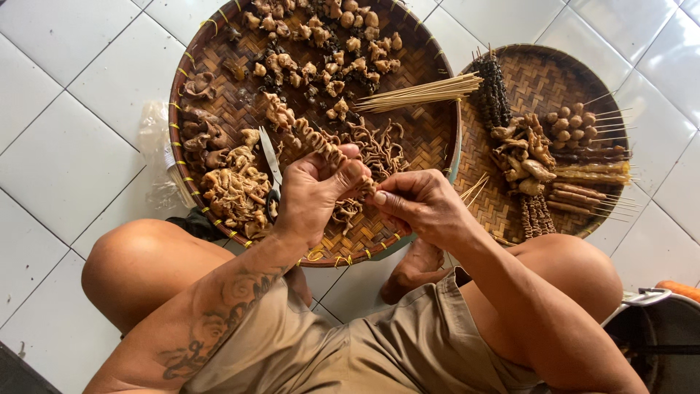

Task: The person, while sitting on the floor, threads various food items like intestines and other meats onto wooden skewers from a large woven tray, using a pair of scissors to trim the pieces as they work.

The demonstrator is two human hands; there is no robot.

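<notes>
Head view, looking straight down past bent bare knees to a white tiled floor [65, 153]. Left hand [315, 191] raised over the near edge of the big woven tray [430, 138], wrist bent, palm turned inward, fingers curled and clamped on a ruffled strip of brown meat [315, 138] that trails up and away from the thumb. Right hand [419, 204] just beside it, nearly touching, knuckles up, thumb and forefinger pinched together at the strip's near end; whether a stick sits in that pinch, cannot tell. Both forearms angled in from the lower corners, meeting above the tray's rim.

On the big tray: scissors [270, 162] lying just left of the left hand, a heap of pale frilly meat [235, 191] beside them, darker folded pieces along the left rim, small chunks [328, 51] spread across the far half, and a bundle of bare bamboo sticks [423, 93] pointing right across the rim.

Right of that, touching it, a smaller woven tray [543, 73] loaded with finished skewers [576, 182], some dark, some round and beaded, some long and brown, sticks fanning out to the right.

Crumpled clear plastic bag [154, 146] on the tiles at the big tray's left side.
</notes>
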